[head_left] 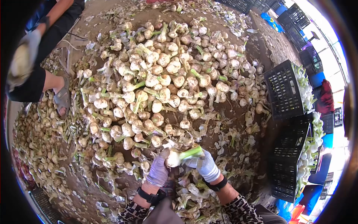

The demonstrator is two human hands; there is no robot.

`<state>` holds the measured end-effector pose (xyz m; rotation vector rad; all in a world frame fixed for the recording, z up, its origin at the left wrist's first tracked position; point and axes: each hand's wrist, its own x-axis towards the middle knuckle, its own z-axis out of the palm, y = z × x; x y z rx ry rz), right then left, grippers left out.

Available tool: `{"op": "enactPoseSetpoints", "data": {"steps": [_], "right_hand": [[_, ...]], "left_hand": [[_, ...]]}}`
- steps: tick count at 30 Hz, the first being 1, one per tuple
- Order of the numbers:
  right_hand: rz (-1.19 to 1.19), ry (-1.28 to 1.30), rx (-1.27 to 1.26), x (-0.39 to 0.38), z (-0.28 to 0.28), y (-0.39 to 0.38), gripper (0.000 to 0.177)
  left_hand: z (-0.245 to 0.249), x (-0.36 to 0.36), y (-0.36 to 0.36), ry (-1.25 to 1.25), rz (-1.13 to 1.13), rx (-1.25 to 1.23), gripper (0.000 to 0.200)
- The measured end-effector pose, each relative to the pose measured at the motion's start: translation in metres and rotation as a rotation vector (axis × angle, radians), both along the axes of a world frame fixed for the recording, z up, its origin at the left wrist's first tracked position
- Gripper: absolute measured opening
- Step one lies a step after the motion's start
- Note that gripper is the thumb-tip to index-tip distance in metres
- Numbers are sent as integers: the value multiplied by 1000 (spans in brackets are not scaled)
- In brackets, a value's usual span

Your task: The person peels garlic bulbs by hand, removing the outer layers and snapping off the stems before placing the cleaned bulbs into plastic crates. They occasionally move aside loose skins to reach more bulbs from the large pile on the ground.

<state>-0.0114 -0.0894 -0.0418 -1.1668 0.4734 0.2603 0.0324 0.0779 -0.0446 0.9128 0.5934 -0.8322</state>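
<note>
A garlic bulb [172, 158] with a thick green stem lies sideways between my two gloved hands. My left hand [158, 170], in a pale purple glove, is closed around the bulb end. By the stem is my right hand [204, 166], in a striped white-and-blue glove, its fingers curled just under the green part. A small greyish piece shows at its fingers, too small to make out. Right beyond my hands begins a large heap of garlic bulbs [164, 93], earthy and pale, many with cut stems.
Black crates [285, 89] filled with trimmed garlic stand at the right, one nearer crate [287, 164] beside my right arm. Loose skins [231, 149] litter the soil. At the upper left, another person's gloved hand [28, 56] holds something blurred, above a sandaled foot [62, 97].
</note>
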Motion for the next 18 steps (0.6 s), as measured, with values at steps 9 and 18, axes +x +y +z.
{"op": "enactPoseSetpoints", "data": {"steps": [9, 18], "right_hand": [[-60, 76, 55, -3, 1, 14, 22], [37, 62, -66, -3, -9, 4, 29]], "left_hand": [[8, -13, 1, -824, -68, 263, 72], [-12, -2, 15, 84, 18, -403, 57]]}}
